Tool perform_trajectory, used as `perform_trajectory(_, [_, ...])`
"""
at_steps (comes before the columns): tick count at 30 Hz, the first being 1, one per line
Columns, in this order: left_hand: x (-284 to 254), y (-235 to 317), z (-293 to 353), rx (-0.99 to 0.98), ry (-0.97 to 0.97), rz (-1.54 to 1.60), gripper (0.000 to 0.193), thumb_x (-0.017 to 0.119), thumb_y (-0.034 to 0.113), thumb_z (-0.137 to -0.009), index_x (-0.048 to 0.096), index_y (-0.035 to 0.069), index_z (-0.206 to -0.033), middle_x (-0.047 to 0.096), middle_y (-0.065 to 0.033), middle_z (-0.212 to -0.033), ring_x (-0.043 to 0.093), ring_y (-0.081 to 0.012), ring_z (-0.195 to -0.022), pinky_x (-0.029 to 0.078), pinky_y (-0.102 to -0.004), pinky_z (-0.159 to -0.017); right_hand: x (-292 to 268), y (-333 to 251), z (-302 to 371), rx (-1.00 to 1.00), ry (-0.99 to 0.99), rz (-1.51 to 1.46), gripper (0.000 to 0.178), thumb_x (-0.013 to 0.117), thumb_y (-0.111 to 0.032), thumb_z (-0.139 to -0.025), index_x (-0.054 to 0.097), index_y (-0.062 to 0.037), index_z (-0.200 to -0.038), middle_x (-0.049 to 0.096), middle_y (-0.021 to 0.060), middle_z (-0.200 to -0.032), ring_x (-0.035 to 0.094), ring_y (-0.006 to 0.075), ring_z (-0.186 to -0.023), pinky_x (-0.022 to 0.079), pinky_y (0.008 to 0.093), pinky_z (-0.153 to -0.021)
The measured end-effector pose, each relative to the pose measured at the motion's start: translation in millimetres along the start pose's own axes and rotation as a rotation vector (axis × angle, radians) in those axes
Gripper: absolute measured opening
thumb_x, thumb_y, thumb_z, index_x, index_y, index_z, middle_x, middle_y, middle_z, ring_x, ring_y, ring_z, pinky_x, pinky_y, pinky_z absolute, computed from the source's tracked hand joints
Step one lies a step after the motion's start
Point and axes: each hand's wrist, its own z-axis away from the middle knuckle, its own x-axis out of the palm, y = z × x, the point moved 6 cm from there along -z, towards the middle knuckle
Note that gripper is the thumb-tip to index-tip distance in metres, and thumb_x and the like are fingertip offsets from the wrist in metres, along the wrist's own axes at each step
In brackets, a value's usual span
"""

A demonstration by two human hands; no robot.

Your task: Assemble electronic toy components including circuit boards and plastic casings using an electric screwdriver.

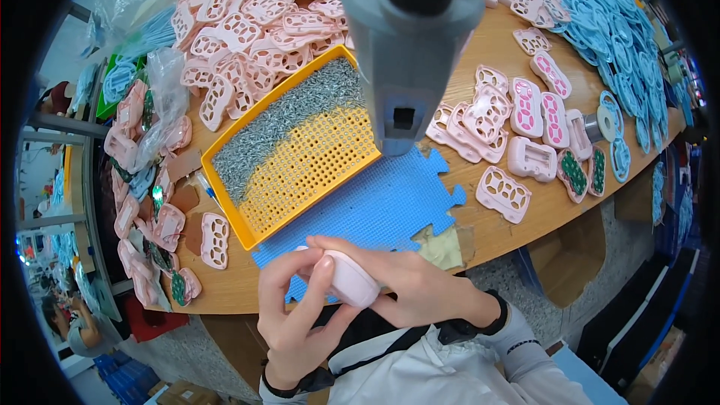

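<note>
At six o'clock, above the near edge of the blue mat [360, 210], the left hand [296, 315] and right hand [409, 277] are gripping a pale pink casing [352, 279]. Apparently they are aligning or closing it; the next move is probably calling for steady two-sided pressure, the yellow screw tray [311, 201] lying toward eleven o'clock.

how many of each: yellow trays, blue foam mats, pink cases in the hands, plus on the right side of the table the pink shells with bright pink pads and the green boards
Yellow tray: 1
Blue foam mat: 1
Pink case in the hands: 1
Pink shells with bright pink pads: 3
Green boards on the right: 2
Total: 8
</note>
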Motion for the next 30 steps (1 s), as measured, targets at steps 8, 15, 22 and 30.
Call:
perform_trajectory(8, [10.2,7.2,2.4,0.208,0.075,-0.317,0.051,0.077,0.003,-0.054,0.062,0.006,-0.102,0.052,-0.0132,-0.104,0.050,-0.0281,-0.096,0.044,-0.0383,-0.081,5.7,9.3,2.5,0.114,0.110,-0.369,0.050,0.052,-0.004,-0.084,0.033,-0.0033,-0.130,0.045,0.0156,-0.125,0.050,0.0250,-0.110,0.042,0.0320,-0.089])
perform_trajectory(15, [-16.5,-16.5,14.2,0.070,0.268,-0.062,0.043,0.077,0.009,-0.059,0.061,-0.001,-0.098,0.053,-0.0143,-0.101,0.051,-0.0256,-0.094,0.044,-0.0335,-0.077,-1.9,9.1,10.0,-0.029,0.029,-0.487,0.044,0.050,-0.001,-0.083,0.037,-0.0009,-0.125,0.042,0.0171,-0.128,0.044,0.0255,-0.117,0.035,0.0347,-0.097])
perform_trajectory(22, [-18.3,-29.2,24.6,-0.141,0.167,0.415,0.041,0.079,0.008,-0.059,0.062,-0.003,-0.095,0.058,-0.0121,-0.090,0.057,-0.0188,-0.079,0.046,-0.0261,-0.068,-3.0,6.0,17.1,-0.143,0.010,-0.542,0.038,0.053,-0.003,-0.082,0.044,-0.0008,-0.119,0.044,0.0290,-0.123,0.046,0.0366,-0.114,0.038,0.0414,-0.094])
perform_trajectory(30, [-19.0,-26.8,26.0,-0.127,0.192,0.359,0.041,0.080,0.008,-0.056,0.063,0.000,-0.092,0.058,-0.0102,-0.087,0.060,-0.0183,-0.074,0.049,-0.0257,-0.062,-1.3,7.4,18.6,-0.202,0.070,-0.481,0.033,0.052,-0.018,-0.087,0.045,0.0006,-0.114,0.043,0.0325,-0.120,0.045,0.0412,-0.113,0.039,0.0449,-0.092])
